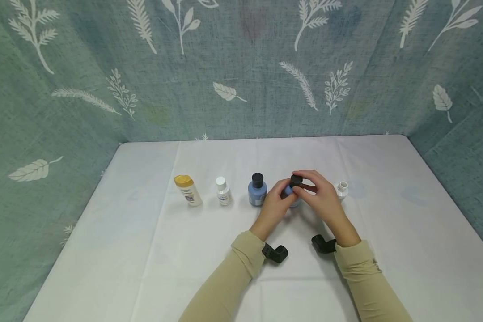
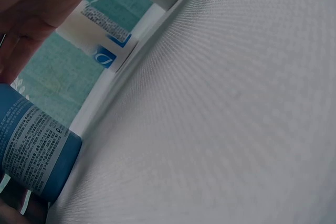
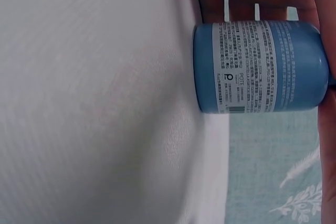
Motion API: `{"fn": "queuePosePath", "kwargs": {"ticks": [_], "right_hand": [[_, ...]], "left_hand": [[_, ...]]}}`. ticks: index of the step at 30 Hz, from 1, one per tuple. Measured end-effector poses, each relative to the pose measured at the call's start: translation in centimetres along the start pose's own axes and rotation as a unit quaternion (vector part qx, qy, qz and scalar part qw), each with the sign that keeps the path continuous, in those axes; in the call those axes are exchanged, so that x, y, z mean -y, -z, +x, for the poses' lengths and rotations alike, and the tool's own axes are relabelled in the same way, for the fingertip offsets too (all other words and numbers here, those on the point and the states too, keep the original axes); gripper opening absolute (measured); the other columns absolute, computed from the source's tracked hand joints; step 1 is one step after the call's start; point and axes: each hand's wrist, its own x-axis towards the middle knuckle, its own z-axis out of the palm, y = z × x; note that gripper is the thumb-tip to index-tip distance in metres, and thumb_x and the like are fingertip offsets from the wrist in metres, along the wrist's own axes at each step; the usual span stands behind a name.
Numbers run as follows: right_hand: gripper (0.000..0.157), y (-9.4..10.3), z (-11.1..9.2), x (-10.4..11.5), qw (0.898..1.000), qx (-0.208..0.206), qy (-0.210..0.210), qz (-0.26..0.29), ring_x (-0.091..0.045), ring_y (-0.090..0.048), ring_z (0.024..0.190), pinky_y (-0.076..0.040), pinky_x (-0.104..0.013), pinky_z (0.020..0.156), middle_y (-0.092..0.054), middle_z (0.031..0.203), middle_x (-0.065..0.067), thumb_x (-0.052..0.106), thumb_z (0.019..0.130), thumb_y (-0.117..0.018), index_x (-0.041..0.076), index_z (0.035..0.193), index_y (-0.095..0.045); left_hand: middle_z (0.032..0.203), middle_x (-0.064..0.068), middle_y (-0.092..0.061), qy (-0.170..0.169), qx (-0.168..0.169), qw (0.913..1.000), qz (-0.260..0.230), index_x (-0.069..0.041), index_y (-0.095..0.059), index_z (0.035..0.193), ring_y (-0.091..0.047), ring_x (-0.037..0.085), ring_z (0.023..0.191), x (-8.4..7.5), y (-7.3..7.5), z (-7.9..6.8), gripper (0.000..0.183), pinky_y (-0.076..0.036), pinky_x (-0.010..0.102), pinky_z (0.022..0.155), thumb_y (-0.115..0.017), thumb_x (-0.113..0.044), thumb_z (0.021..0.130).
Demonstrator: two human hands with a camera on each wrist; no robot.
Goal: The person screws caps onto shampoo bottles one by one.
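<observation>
A blue bottle (image 3: 257,66) with a printed label stands upright on the table between my two hands. Its black cap (image 1: 296,180) shows in the head view. My left hand (image 1: 274,205) holds the bottle near its shoulder, thumb and fingers about it. From the other side, my right hand (image 1: 324,197) pinches the cap between thumb and fingers. A dark reddish shape (image 1: 309,188) shows between the right thumb and fingers; I cannot tell what it is. In the left wrist view the lower blue bottle (image 2: 39,145) is seen close, its cap out of sight.
To the left stand a second blue bottle (image 1: 257,192) with a black cap, a small white bottle (image 1: 224,192) and a cream bottle (image 1: 190,192) with a yellow cap. An uncapped white bottle (image 1: 341,189) stands just right of my right hand. A leaf-patterned curtain (image 1: 249,80) hangs behind.
</observation>
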Motion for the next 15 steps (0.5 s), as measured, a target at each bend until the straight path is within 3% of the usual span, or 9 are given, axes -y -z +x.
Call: {"fn": "queuePosePath", "kwargs": {"ticks": [6,15], "right_hand": [[0.038,-0.16,-0.17,-0.03,0.999,-0.018,-0.010,-0.034,-0.014,-0.050,0.105,-0.047,-0.027,0.080,-0.053,0.113,0.003,0.017,0.079,-0.068,0.016,0.116,-0.058],[0.037,-0.35,-0.17,0.12,0.999,-0.018,-0.005,-0.039,-0.010,-0.050,0.104,-0.047,-0.024,0.080,-0.053,0.112,0.007,0.019,0.079,-0.068,0.016,0.115,-0.059]], "left_hand": [[0.118,-0.011,-0.051,0.008,0.003,0.9999,0.008,-0.026,-0.052,0.123,-0.046,0.005,0.110,-0.11,-0.06,-0.11,0.038,-0.038,0.027,0.092,-0.059,-0.027,0.086],[0.115,-0.016,-0.051,0.005,-0.004,0.9997,0.024,-0.030,-0.053,0.120,-0.047,0.002,0.106,-0.05,0.01,-0.32,0.035,-0.039,0.026,0.089,-0.059,-0.029,0.086]]}}
